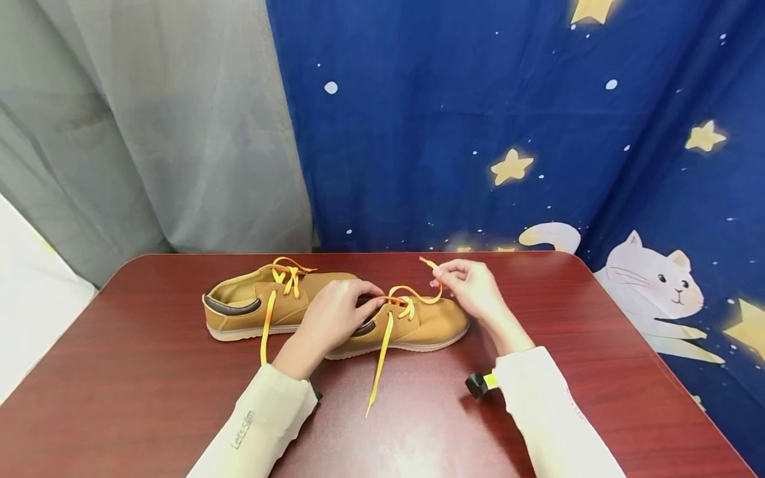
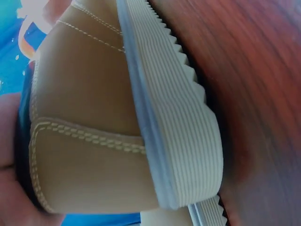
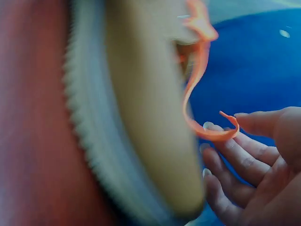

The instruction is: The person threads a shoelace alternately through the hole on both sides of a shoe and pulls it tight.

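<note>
Two tan lace-up shoes with yellow-orange laces stand on the table, toes to the right. In the head view my left hand (image 1: 343, 309) reaches over the near shoe (image 1: 439, 323) and grips it at its opening by the tongue; what lies between the fingertips is partly hidden. At the toe side my right hand (image 1: 472, 285) pinches one lace (image 1: 412, 291) near its tip, holding it raised in a loose curve. The right wrist view shows the lace (image 3: 214, 136) between thumb and index finger. A second lace end (image 1: 382, 365) hangs down the shoe's near side.
Behind and to the left stands the other shoe (image 1: 230, 322), its lace (image 1: 267, 325) hanging down in front. Both rest on a red-brown wooden table (image 1: 149, 398). A grey curtain (image 1: 209, 133) and a blue starry curtain (image 1: 418, 133) hang behind the table's far edge.
</note>
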### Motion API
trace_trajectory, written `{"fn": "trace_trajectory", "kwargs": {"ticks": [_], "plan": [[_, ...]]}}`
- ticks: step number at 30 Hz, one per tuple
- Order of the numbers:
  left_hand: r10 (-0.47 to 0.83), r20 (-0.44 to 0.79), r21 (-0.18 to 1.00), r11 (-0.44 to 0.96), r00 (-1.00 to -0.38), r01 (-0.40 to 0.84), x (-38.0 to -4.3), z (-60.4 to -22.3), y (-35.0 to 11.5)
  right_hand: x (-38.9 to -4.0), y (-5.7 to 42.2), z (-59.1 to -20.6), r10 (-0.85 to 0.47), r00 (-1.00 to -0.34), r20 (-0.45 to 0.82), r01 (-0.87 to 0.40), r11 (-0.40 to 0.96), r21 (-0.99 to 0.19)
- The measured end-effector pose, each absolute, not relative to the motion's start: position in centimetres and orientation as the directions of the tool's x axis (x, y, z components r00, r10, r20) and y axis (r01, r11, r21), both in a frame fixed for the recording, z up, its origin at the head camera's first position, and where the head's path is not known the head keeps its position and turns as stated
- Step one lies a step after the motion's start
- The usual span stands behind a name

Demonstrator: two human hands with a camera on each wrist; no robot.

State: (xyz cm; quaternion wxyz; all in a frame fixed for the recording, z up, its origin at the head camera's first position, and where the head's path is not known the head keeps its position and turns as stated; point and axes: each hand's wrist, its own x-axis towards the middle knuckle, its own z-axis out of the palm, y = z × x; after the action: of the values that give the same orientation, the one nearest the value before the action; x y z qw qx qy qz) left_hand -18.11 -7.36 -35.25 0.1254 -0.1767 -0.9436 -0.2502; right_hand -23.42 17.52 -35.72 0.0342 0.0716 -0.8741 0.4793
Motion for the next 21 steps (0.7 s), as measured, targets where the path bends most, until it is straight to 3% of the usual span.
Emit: {"fn": "trace_trajectory", "kwargs": {"ticks": [6,16,21], "plan": [[0.277,0.301,0.427,0.816,-0.913,0.388,-17.8,-34.9,-8.3,-22.9,18.4,-37.1,-0.151,-0.975,0.163,-0.221,0.730,-0.646],[0.227,0.268,0.383,0.867,-0.936,0.320,-15.9,-34.3,-11.6,-20.7,21.0,-36.3,-0.306,-0.930,0.202,-0.366,0.812,-0.455],[0.265,0.329,0.303,0.879,-0.906,0.367,-14.8,-34.1,-12.5,-18.7,21.1,-35.8,-0.370,-0.904,0.215,-0.427,0.820,-0.382]]}}
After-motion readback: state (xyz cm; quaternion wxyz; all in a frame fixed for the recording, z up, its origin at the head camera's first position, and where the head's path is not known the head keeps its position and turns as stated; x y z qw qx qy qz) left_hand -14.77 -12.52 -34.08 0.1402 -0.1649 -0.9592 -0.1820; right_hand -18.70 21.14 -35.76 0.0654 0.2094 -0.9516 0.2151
